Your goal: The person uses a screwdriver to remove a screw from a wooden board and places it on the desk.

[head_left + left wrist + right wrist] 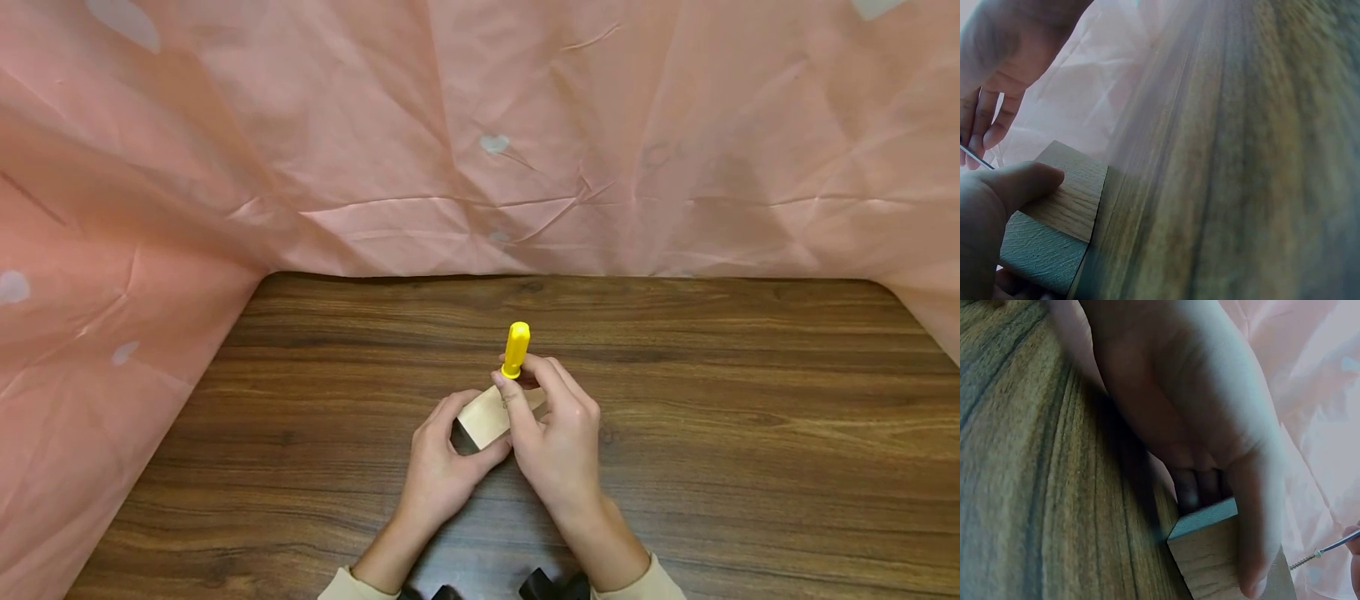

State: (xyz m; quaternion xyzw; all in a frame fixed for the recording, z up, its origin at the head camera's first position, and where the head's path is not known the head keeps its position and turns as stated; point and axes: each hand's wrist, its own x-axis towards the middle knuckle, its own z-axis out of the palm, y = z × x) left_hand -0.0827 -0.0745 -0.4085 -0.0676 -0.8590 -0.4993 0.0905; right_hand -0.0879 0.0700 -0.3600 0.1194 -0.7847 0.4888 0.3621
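A small wooden block [486, 418] with a pale top and a dark end is gripped by my left hand [444, 462]. In the left wrist view the thumb [1029, 181] lies along the wooden side of the block [1079, 175], beside its grey-green end. My right hand [558, 437] pinches a screwdriver with a yellow handle [516, 350], which stands nearly upright over the block. From the right wrist view, its thin metal shaft [1338, 541] meets a screw [1304, 560] whose point is right at the block's top. Fingers of the right hand [988, 112] hang loosely around the shaft in the left wrist view.
A brown wood-grain table [750, 417] lies under both hands. Pink cloth [375, 125] with pale heart shapes hangs behind it and along the sides. Black objects [551, 586] show at the bottom edge between the sleeves.
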